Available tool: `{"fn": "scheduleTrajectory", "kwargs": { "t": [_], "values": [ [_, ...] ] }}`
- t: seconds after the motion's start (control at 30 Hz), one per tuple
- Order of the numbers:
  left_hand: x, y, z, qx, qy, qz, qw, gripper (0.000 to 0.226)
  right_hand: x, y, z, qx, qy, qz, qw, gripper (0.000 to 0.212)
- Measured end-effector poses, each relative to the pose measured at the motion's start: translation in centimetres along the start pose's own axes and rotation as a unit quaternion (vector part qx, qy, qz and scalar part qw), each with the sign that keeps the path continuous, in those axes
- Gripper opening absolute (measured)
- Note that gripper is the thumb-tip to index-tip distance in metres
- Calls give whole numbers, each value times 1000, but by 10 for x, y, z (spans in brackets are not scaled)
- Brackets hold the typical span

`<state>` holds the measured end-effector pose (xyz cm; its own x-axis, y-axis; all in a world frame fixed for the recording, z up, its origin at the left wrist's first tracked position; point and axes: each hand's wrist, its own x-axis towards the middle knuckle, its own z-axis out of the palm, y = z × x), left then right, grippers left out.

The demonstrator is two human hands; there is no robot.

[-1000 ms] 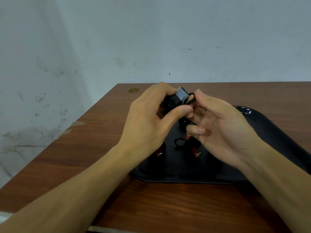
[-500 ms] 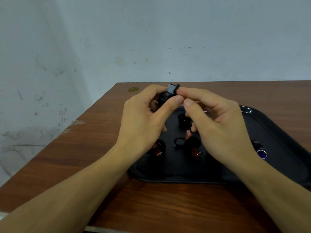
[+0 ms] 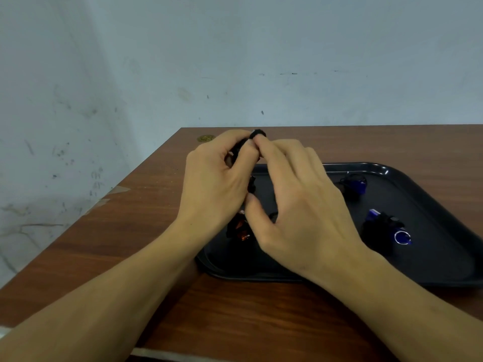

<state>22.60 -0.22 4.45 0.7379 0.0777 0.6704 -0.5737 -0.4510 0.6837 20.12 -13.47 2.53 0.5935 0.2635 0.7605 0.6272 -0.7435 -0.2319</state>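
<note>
Both hands meet above the left end of a black tray (image 3: 433,273). My left hand (image 3: 214,189) grips a small black part (image 3: 239,148), mostly hidden inside its curled fingers. My right hand (image 3: 300,205) pinches a black ring-shaped piece (image 3: 258,133) at the top of that part with its fingertips. Whether the two pieces are joined is hidden by the fingers.
On the tray lie a black and orange part (image 3: 239,228) under my left wrist, and two black and blue parts (image 3: 355,182) (image 3: 386,228) to the right. A brass disc (image 3: 206,138) sits in the wooden table (image 3: 130,231) near the far left corner. A grey wall stands behind.
My right hand has rolled palm-down over the held part, its fingers now spread. The grey face of the part is no longer visible. More of the tray's right side shows.
</note>
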Motion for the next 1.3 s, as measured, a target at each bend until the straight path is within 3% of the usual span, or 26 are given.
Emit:
{"fn": "scheduleTrajectory", "kwargs": {
  "t": [0.1,0.23,0.57,0.8,0.93,1.3],
  "values": [
    [1,-1,0,28,4,14,999,27,-2,-2,5,1,-7,-5,1000,70],
    [1,-4,-2,58,0,25,998,28,-1,-1,6,106,-6,30,994,63],
    [-9,3,1,84,-49,75,992,30,15,11,-7,293,101,163,937,4],
    [-10,1,3,94,-58,74,991,32,18,17,-5,350,101,221,905,5],
    [-11,0,5,92,-59,63,992,27,18,21,-5,382,93,231,890,17],
    [-7,-2,8,-118,-60,-45,990,20,20,22,-4,416,88,257,868,12]
  ]
}}
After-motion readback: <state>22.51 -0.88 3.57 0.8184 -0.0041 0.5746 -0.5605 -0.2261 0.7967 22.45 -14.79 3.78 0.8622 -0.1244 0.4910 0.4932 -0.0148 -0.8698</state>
